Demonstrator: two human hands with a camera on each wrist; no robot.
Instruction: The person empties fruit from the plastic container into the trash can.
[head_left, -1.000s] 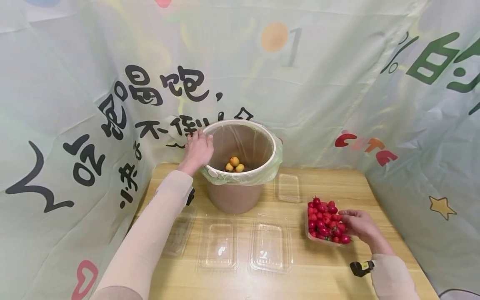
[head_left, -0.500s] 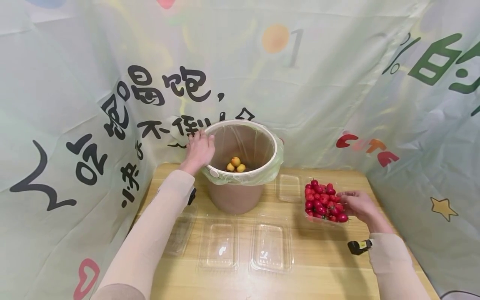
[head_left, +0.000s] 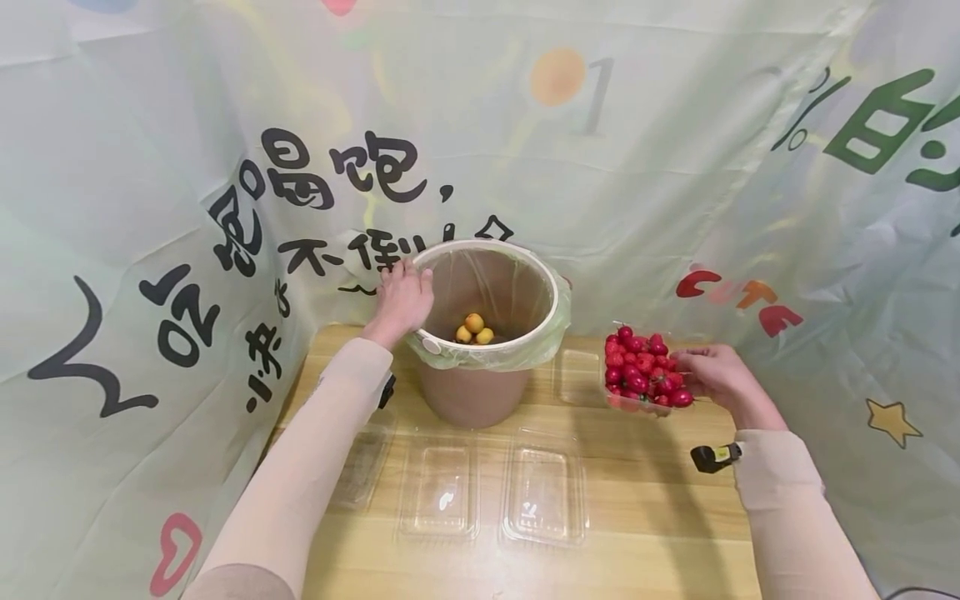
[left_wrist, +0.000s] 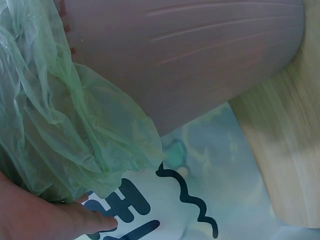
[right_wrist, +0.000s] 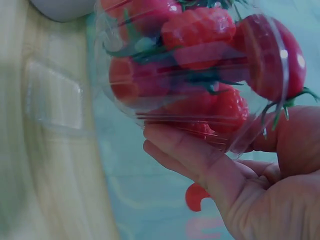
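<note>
In the head view my left hand (head_left: 405,302) grips the left rim of a brown bin (head_left: 474,392), over its pale green liner bag (left_wrist: 85,130). A few yellow-orange fruits (head_left: 475,323) lie inside the bin. My right hand (head_left: 723,379) holds a clear plastic punnet (head_left: 637,406) by its right side, raised above the table. Red fruits (head_left: 645,367) fill it, some smooth like cherry tomatoes with green stems, some bumpy. The right wrist view shows fingers (right_wrist: 185,150) under the punnet and the thumb at its side.
Clear plastic trays (head_left: 440,492) (head_left: 545,492) lie in front of the bin. Another tray (head_left: 363,467) sits partly behind the left forearm, and one more (head_left: 577,375) lies right of the bin. A printed cloth (head_left: 637,167) encloses the wooden table (head_left: 637,517).
My right hand has lifted the punnet of red fruits off the table and carried it up, away from the near edge and slightly left. The left hand has stayed on the bin rim.
</note>
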